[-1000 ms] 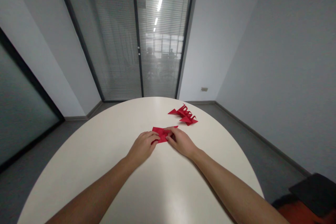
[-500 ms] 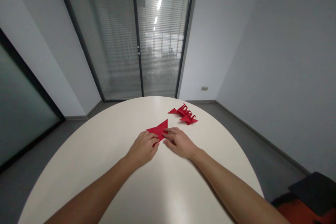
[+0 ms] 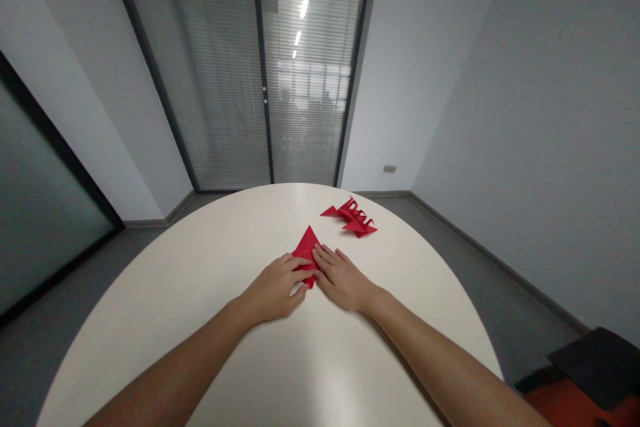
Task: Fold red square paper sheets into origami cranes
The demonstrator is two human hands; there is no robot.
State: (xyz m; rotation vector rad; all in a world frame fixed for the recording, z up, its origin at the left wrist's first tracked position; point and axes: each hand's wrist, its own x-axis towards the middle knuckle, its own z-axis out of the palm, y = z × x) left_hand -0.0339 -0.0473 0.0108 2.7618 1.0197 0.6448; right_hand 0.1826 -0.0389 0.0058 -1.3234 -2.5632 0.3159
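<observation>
A folded piece of red paper lies on the white table, one sharp point directed away from me. My left hand rests at its lower left, fingers stretched over the paper and thumb apart on the near side. From the right, my right hand lies flat, its fingertips on the paper's right edge. Both hands hide parts of the folds. Beyond my right hand are several folded red paper pieces with pointed tips, grouped close together; neither hand touches them.
The round white table has its curved far edge near a glass partition with blinds. At the lower right, beside the table, stands a chair with black and orange-red parts.
The red paper has turned so that its point now faces away instead of up to the right. My right hand has flattened onto its right edge, and my left hand has shifted slightly right.
</observation>
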